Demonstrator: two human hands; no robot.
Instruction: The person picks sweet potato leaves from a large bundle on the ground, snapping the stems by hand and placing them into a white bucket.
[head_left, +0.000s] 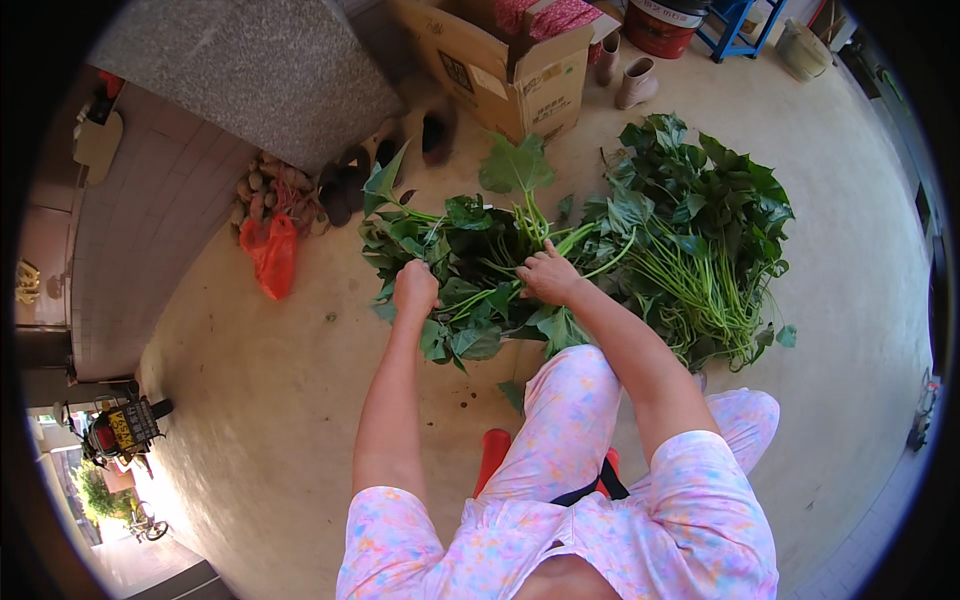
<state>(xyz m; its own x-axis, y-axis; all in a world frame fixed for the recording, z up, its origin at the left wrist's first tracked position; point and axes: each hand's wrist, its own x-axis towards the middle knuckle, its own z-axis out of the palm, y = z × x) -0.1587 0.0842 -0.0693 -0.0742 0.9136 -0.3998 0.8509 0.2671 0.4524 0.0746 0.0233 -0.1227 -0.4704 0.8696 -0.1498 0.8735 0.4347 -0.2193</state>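
A loose heap of leafy green stems, which look like sweet potato vines (472, 349), lies on the floor before my knees. My left hand (416, 287) is closed in a fist at the heap's left side, where a thin strand rises out of it; its fingertips are mostly hidden. My right hand (549, 277) grips green stems (534, 217) at the heap's middle, with one broad leaf (517, 165) standing up beyond it. To the right lies a bigger pile of leafy greens (697, 180), its long bare stems (705, 277) pointing towards me.
An opened cardboard box (551, 94) stands beyond the heap, with pink boots (637, 82) beside it. At left, a red plastic bag (271, 255) lies against a pile of tubers (259, 187), near dark shoes (341, 187). A red seat (493, 457) shows beneath me.
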